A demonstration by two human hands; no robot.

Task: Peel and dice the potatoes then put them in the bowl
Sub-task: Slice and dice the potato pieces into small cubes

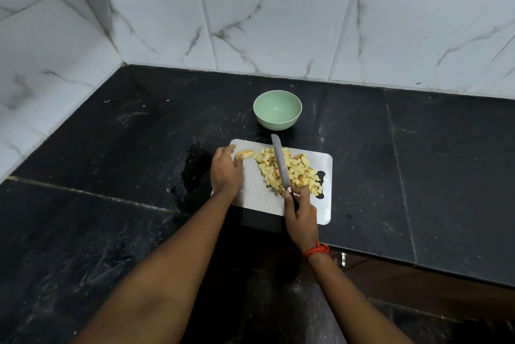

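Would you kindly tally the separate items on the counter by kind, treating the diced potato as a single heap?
Green bowl: 1
Cutting board: 1
Knife: 1
Heap of diced potato: 1
Uncut potato slice: 1
Total: 5

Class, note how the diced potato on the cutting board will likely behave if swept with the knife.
The diced potato is many loose cubes, so it would probably spread, not slide as one. Flat-sided, they likely won't roll far. Some sit beside the handle hole of the cutting board and might snag.
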